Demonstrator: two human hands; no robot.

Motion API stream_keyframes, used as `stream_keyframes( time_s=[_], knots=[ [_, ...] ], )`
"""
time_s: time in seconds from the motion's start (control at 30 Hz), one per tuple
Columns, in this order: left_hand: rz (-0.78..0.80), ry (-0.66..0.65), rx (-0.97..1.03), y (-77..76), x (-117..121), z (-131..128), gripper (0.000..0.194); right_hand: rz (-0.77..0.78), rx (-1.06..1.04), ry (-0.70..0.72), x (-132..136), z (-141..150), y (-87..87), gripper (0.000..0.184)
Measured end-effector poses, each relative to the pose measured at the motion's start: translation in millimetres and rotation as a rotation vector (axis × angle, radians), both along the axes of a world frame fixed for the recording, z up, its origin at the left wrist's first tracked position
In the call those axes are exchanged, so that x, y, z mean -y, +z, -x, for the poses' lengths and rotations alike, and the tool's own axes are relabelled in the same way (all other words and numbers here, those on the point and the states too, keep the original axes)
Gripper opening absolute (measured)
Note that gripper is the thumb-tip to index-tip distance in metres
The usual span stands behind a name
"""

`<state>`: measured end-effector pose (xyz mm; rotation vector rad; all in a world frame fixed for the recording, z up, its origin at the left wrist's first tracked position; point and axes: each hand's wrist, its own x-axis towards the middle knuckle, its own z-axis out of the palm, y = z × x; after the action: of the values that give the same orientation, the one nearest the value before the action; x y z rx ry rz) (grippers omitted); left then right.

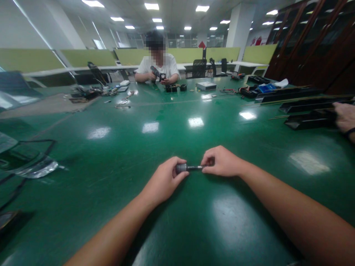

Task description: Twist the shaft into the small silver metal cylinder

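Note:
Just above the green tabletop, what looks like a screwdriver (191,168) lies level between my two hands. Its thick dark-grey handle is on the left and a thin black shaft with pale markings runs to the right. My left hand (169,175) is closed around the handle, thumb below and fingers above. The fingertips of my right hand (219,161) pinch the far end of the shaft. Those fingers hide the tip, so I cannot see whether a small part sits on it.
Across the green table (155,147), a person (158,66) in white holds a dark tool and part. Another person's hand (345,116) rests by long black channels (310,120) at right. A clear plastic bag (36,168) and cables lie left. A white box (206,86) stands farther back.

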<state>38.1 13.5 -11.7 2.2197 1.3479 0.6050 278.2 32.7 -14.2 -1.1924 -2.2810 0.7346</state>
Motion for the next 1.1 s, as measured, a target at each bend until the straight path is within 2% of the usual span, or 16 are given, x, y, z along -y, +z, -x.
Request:
stream_keyframes(
  time_s=[0.13, 0.57, 0.83, 0.97, 1.1],
  knots=[
    [-0.011, -0.003, -0.012, 0.9, 0.0, 0.0, 0.026, 0.110, -0.038, -0.047, -6.2, -8.3, -1.3, 0.014],
    [-0.005, -0.007, -0.032, 1.7, 0.9, 1.5, 0.028, 0.153, -0.034, 0.004, -5.8, -8.1, 0.8, 0.014],
    [-0.056, -0.056, -0.004, 1.5, 2.5, 2.5, 0.026, 0.197, -0.064, -0.005, -6.3, -8.2, -1.1, 0.014],
    [-0.026, -0.081, -0.017, 3.0, 2.7, 2.1, 0.026, 0.204, -0.066, -0.014, -6.4, -8.5, -1.0, 0.014],
    [0.002, -0.051, -0.017, 4.7, 4.6, 1.5, 0.029, 0.205, -0.063, -0.008, -6.7, -10.1, -0.4, 0.015]
  ],
)
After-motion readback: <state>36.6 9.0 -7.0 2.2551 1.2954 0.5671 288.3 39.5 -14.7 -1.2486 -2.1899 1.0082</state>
